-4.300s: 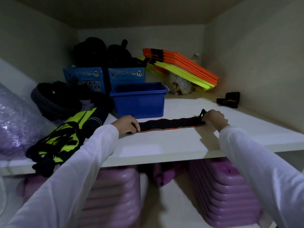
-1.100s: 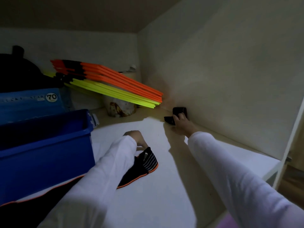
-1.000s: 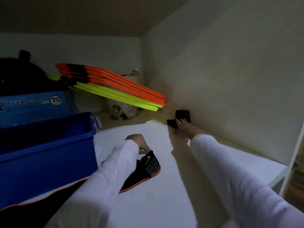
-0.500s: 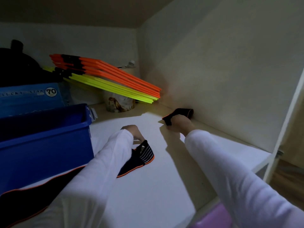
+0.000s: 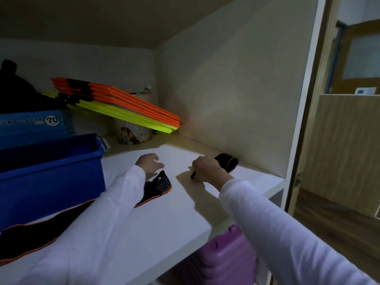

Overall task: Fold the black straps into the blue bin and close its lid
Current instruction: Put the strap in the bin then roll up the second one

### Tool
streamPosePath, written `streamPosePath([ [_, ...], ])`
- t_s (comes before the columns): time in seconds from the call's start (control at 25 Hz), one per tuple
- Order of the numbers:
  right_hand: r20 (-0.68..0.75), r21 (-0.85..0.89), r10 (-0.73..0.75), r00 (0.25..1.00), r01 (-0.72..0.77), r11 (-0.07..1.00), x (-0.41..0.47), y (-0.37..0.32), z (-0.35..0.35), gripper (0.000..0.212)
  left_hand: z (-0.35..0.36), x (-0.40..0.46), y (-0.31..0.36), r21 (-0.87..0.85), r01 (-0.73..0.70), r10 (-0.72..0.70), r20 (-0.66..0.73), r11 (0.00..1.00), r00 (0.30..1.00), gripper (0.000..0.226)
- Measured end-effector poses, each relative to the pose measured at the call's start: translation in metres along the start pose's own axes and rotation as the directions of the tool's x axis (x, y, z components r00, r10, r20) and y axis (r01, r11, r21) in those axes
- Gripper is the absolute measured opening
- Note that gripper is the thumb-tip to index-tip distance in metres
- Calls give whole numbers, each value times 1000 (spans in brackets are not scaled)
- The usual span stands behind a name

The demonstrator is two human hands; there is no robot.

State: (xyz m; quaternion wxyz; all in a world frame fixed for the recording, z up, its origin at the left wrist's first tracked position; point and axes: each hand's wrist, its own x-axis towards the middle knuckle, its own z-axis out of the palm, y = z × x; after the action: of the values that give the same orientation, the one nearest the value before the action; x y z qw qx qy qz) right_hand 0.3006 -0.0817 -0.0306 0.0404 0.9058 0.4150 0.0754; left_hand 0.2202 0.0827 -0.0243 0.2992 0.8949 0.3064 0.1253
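- While the blue bin (image 5: 51, 173) sits open at the left of the shelf (image 5: 174, 212) with no lid anywhere in view, the job looks to be in its early stretch: as far as the head view shows, no strap is inside it yet, though the bin's floor is hidden behind its near wall.
- One long black strap (image 5: 156, 189) with orange edging lies flat on the shelf, running from beside the bin's front wall out to its striped end near the middle; it is not folded.
- Over by the right-hand wall, a second, smaller black strap (image 5: 227, 163), curled into a loop, is caught in the right hand (image 5: 205, 169), fingers curled round its near end, knuckles up, the loop poking out beyond the fist.
- Left hand (image 5: 149, 164) now: it sits just past the long strap's striped end, fingers relaxed and loosely spread, gripping nothing; whether it touches the shelf, I can't tell.
- Both arms reach forward in white sleeves (image 5: 287, 233), the left forearm crossing over the long strap.
- Left to do, by my read: fold both straps, drop them in the bin, find the lid, close it.
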Motion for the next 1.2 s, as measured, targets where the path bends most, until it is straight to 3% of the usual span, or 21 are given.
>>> streamPosePath([
  [0.08, -39, -31, -13, 999, 12, 999, -16, -3, -5, 30, -4, -19, 5, -198, -68, 47, -111, 978, 993, 32],
  [0.2, -120, 69, 48, 992, -39, 997, -35, -3, -29, 34, -13, -46, 7, -212, -238, 198, -194, 948, 961, 21],
  [0.28, -114, 210, 124, 986, -99, 973, -43, 1, -53, 33, -18, -66, 10, -294, -291, 249, -173, 910, 953, 18],
  [0.4, -60, 470, 152, 987, -106, 876, -50, 0, -84, 32, -21, -101, 12, -484, -213, 242, -2, 849, 970, 11],
  [0.52, -70, 722, 100, 993, -19, 691, -63, -16, -106, 31, -23, -132, 13, -523, -134, 224, 113, 842, 968, 22],
  [0.64, -67, 839, 19, 998, 46, 543, -72, -39, -115, 21, -31, -150, 6, -622, -76, 183, 111, 779, 977, 39],
  [0.76, 4, 906, -102, 995, 39, 422, -76, -67, -113, 12, -40, -164, -6, -776, -8, 119, 87, 630, 989, 46],
  [0.84, 20, 925, -204, 979, 59, 374, -83, -86, -109, 11, -43, -170, -17, -786, 5, 80, 70, 619, 994, 49],
  [1.0, 30, 882, -442, 896, 184, 433, -91, -103, -99, 26, -48, -177, -39, -786, -38, 30, -25, 617, 999, 32],
  [1.08, 17, 867, -471, 882, 221, 446, -89, -106, -94, 31, -54, -182, -45, -814, -51, -33, -86, 579, 996, 16],
  [1.2, -3, 788, -452, 892, 281, 549, -82, -109, -85, 40, -64, -192, -51, -857, -30, -157, -128, 514, 979, 18],
])
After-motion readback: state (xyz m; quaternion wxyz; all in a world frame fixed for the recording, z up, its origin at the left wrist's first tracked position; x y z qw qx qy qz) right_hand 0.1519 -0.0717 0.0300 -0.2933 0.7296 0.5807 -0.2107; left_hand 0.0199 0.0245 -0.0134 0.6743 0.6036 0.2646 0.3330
